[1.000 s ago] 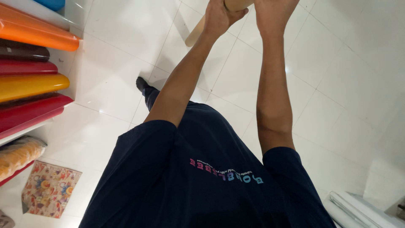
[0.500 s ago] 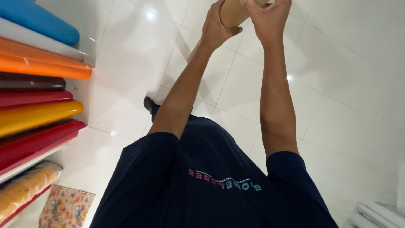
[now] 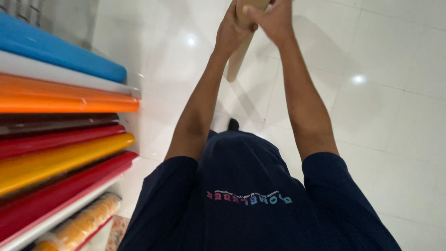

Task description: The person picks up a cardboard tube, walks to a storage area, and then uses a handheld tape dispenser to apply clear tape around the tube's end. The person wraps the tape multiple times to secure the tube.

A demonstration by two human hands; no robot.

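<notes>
Both hands up in front of the body, closed round a long tan cardboard tube [image 3: 239, 49], plain and cylindrical, prob. the core of a roll. Left hand [image 3: 230, 32] wraps it from the left side, right hand [image 3: 274, 21] from the right; each grip is full and firm, fingers curled on the tube. Tube is held off the glossy white tiled floor [image 3: 395, 116], its lower end slanting down toward the body; upper end runs out of frame, so can't tell its length.

Step in hand, as I judge it: carrying or steadying the tube w/ two hands. Any repositioning calls for keeping both grips tight and the free end clear of the rack of coloured vinyl rolls [image 3: 60, 135] at left (blue, orange, red, yellow).
</notes>
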